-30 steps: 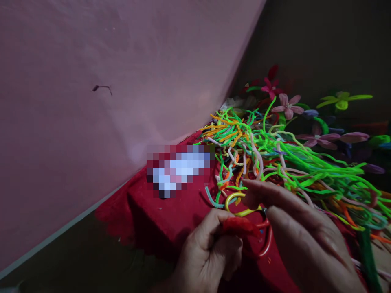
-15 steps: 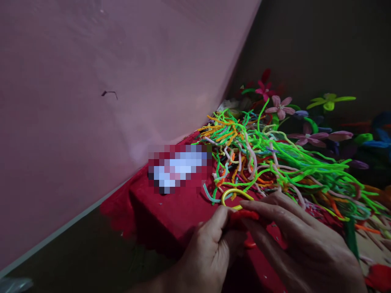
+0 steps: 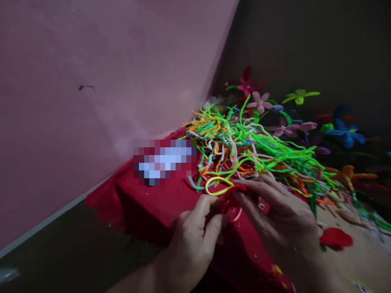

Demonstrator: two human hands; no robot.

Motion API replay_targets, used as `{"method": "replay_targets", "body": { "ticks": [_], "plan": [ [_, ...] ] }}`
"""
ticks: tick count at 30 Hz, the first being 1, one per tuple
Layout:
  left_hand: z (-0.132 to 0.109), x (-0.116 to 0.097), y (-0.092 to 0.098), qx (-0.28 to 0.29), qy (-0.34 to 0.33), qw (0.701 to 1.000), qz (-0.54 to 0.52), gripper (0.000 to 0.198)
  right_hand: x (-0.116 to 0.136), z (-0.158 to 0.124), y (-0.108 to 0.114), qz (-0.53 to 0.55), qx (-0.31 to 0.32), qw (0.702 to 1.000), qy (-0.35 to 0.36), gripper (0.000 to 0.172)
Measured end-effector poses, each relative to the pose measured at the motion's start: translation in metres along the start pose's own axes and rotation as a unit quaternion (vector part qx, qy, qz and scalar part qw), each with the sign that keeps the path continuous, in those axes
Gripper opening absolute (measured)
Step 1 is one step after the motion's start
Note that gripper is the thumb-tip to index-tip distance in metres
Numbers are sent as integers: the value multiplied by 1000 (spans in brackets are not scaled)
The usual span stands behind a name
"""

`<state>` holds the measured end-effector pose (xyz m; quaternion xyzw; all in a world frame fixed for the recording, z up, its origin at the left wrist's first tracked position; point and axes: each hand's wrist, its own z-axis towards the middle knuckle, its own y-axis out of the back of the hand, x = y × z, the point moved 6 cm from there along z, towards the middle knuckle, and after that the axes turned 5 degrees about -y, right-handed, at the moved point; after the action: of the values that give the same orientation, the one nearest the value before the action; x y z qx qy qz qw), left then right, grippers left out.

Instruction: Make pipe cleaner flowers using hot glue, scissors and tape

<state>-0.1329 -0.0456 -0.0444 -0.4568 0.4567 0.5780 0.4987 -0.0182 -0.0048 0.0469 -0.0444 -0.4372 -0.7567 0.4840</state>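
Observation:
My left hand (image 3: pixel 197 232) is closed, thumb against fingers, on the lower left part of a red fuzzy stem (image 3: pixel 227 203). My right hand (image 3: pixel 275 211) pinches the top of the red stem between thumb and fingers, beside a yellow loop (image 3: pixel 218 186) that sticks out to the left. Below, between the hands, a curved red-orange loop (image 3: pixel 237 215) shows. Fingers and blur hide how the yellow and red pieces join.
A red-covered table (image 3: pixel 159 207) bears a pixelated bright object (image 3: pixel 166 160) and a tangled heap of coloured fuzzy stems (image 3: pixel 269 150). Fuzzy flowers (image 3: pixel 284 129) stand behind. A red petal shape (image 3: pixel 336 238) lies at the right. A pink wall (image 3: pixel 76 134) rises at the left.
The view has shifted right, so the table and heap appear further left. My hands have moved slightly apart, showing more of the red piece and the yellow loop.

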Motion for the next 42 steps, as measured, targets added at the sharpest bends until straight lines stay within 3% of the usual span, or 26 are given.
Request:
{"method": "replay_targets", "body": {
  "ticks": [2, 4, 7, 9, 15, 18, 27, 35, 39, 42],
  "plan": [
    [1, -2, -1, -5, 14, 1000, -28, 16, -3, -1, 2, 40, 27, 998, -40, 18],
    [2, -5, -3, -8, 39, 996, -76, 14, -8, -3, 4, 100, 58, 989, -88, 35],
    [4, -9, -5, -15, 62, 988, -142, 13, -15, -11, 5, 201, 102, 963, -152, 63],
    [5, -10, -6, -21, 67, 984, -163, 13, -22, -17, 4, 262, 113, 936, -206, 67],
    [1, -16, -14, -20, 60, 985, -161, 14, -40, -39, -14, 436, 127, 805, -381, 18],
    [-1, -17, -21, -14, 53, 989, -138, 14, -42, -45, -19, 469, 122, 779, -399, 13],
    [-3, -20, -34, -14, 25, 993, -111, 14, -37, -57, -22, 518, 119, 747, -399, 14],
    [1, -16, -49, 27, 88, 959, -268, 18, -42, -60, -22, 574, 90, 703, -410, 11],
    [7, -12, -60, 66, 94, 938, -327, 18, -38, -61, -19, 600, 122, 678, -408, 18],
    [11, -11, -70, 107, 92, 926, -350, 20, -45, -62, -13, 573, 115, 695, -420, 23]
  ]
}}
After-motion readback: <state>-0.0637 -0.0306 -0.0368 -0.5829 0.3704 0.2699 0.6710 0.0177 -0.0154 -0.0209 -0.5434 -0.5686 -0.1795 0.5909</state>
